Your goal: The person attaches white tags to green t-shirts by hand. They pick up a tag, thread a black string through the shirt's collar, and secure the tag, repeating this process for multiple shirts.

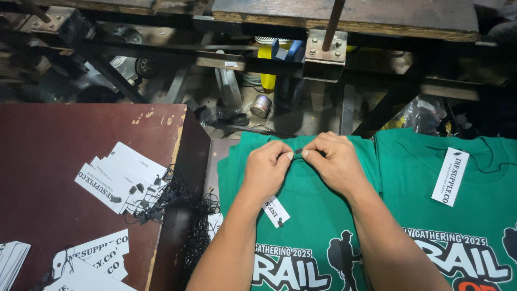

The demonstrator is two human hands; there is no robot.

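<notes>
Left hand (265, 168) and right hand (333, 161): fingertips pinched together on a black tag string (297, 152) at the collar of the green shirt (307, 215), lying flat on a stack; white paper tag (276, 211) dangles below. Spare tags (121, 178): heaped on desk (48, 161), within reach. Tagged shirt (458, 205): right.

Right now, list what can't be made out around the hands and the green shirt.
Head view only:
- Small dark piece pinched between left hand and right hand: too small to identify.
- Green shirt collar: covered by both hands.
- White tag: partly hidden under the left wrist.
- Shirt print: cut off by bottom edge and forearms.
</notes>
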